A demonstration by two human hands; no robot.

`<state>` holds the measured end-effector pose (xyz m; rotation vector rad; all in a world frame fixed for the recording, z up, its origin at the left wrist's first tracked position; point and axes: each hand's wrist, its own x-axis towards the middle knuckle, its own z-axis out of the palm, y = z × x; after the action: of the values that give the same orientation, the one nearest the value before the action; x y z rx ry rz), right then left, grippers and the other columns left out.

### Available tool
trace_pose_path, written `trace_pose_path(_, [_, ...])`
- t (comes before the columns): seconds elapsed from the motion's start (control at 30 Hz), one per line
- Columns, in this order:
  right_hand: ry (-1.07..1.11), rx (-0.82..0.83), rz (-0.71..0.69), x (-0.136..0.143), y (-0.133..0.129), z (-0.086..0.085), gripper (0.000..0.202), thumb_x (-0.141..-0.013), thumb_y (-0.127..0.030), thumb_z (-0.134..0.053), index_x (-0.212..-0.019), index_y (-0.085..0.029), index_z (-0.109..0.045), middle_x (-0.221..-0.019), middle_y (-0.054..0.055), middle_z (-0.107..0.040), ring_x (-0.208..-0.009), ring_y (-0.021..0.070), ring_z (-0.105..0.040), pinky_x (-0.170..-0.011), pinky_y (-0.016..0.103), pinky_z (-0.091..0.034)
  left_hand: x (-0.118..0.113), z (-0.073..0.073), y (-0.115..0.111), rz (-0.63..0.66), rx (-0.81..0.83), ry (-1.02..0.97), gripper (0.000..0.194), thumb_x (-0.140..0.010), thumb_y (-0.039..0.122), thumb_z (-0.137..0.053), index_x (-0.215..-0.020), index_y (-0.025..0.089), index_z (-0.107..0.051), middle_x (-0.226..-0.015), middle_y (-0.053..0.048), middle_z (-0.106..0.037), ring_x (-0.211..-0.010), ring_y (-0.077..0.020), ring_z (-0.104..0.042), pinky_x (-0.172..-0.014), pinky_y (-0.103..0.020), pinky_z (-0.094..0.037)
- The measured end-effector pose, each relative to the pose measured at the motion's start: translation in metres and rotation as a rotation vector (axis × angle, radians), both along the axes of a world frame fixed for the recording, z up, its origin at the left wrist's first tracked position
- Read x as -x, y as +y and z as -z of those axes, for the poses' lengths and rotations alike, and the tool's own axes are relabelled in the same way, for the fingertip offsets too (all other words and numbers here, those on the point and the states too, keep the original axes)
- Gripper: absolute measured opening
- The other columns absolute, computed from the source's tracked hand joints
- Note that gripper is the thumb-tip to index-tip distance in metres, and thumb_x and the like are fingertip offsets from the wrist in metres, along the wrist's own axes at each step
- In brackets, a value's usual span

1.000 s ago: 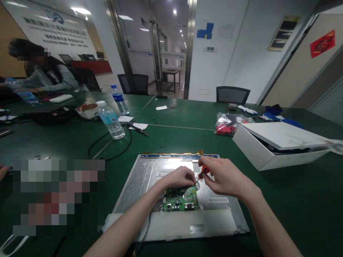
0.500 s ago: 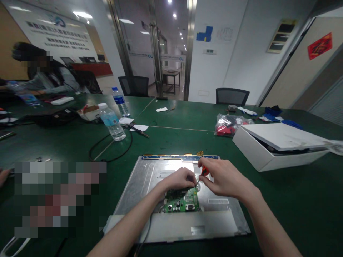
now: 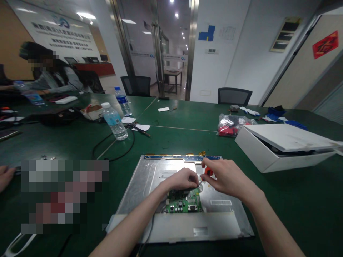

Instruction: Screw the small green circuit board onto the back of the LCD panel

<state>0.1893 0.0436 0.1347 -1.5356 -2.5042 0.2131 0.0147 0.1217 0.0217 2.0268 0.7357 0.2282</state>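
My right hand (image 3: 227,177) is closed round the red-orange handle of a screwdriver (image 3: 208,171), whose thin shaft slants down to the left. Its tip meets the upper right corner of a green circuit board (image 3: 182,206). Close to that tip, my left hand (image 3: 184,179) has its fingers pinched together over the board's top edge; what they hold, if anything, is hidden. Beneath both hands lies a flat silver display panel (image 3: 142,185), with a blue strip (image 3: 184,157) along its far edge.
At the right stands a white box (image 3: 268,157), its lid ajar, beside a plastic bag with red contents (image 3: 227,130). Water bottles (image 3: 114,121) and a looped black cable (image 3: 131,148) are to the left. Another person's hand (image 3: 6,176) rests at the left edge.
The view has shifted slightly, moving the scene to the right. The screwdriver handle shows at a different angle in my right hand. Both hands stay at the board's top edge.
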Motion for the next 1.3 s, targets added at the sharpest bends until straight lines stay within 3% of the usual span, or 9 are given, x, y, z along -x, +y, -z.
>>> trace_pose_path(0.23, [0.041, 0.0, -0.031, -0.002, -0.001, 0.001, 0.016, -0.083, -0.018, -0.054, -0.099, -0.02, -0.054, -0.088, 0.002, -0.066, -0.074, 0.0159, -0.059, -0.057, 0.026, -0.03, 0.0, 0.002, 0.001, 0.003, -0.007, 0.012, 0.013, -0.07, 0.008, -0.061, -0.075, 0.013, -0.071, -0.067, 0.002, -0.065, -0.065, -0.0123, -0.056, -0.063, -0.019, -0.039])
trace_pose_path(0.5, [-0.033, -0.021, 0.011, -0.001, 0.004, 0.006, 0.012, -0.085, -0.025, -0.056, -0.096, -0.02, -0.056, -0.083, 0.002, -0.068, -0.073, 0.0198, -0.062, -0.057, 0.027, -0.031, 0.0, 0.003, 0.0, -0.003, -0.007, 0.006, 0.016, -0.069, 0.007, -0.061, -0.079, 0.012, -0.072, -0.068, 0.001, -0.066, -0.066, -0.0129, -0.058, -0.06, -0.018, -0.039])
trace_pose_path(0.8, [0.028, 0.036, -0.003, -0.005, -0.002, 0.0, 0.014, -0.084, -0.019, -0.051, -0.098, -0.02, -0.054, -0.087, 0.002, -0.066, -0.074, 0.0178, -0.061, -0.06, 0.027, -0.034, -0.001, 0.004, 0.001, -0.031, 0.031, 0.008, 0.014, -0.067, 0.006, -0.063, -0.074, 0.014, -0.072, -0.066, 0.002, -0.066, -0.064, -0.012, -0.057, -0.061, -0.018, -0.04])
trace_pose_path(1.1, [-0.063, 0.009, 0.028, -0.003, 0.0, 0.0, 0.016, -0.087, -0.032, -0.055, -0.099, -0.021, -0.056, -0.08, 0.003, -0.068, -0.071, 0.0202, -0.062, -0.057, 0.027, -0.033, -0.001, 0.002, 0.002, -0.005, 0.024, 0.017, 0.016, -0.067, 0.007, -0.061, -0.077, 0.013, -0.072, -0.065, 0.003, -0.064, -0.064, -0.0119, -0.056, -0.06, -0.018, -0.039])
trace_pose_path(1.3, [0.007, 0.035, -0.018, -0.003, -0.005, -0.004, 0.019, -0.084, -0.022, -0.051, -0.102, -0.02, -0.054, -0.087, 0.003, -0.067, -0.076, 0.0184, -0.061, -0.06, 0.027, -0.034, -0.001, 0.003, 0.002, -0.006, 0.039, 0.024, 0.014, -0.068, 0.006, -0.061, -0.075, 0.013, -0.071, -0.066, 0.003, -0.063, -0.064, -0.0112, -0.056, -0.062, -0.018, -0.04])
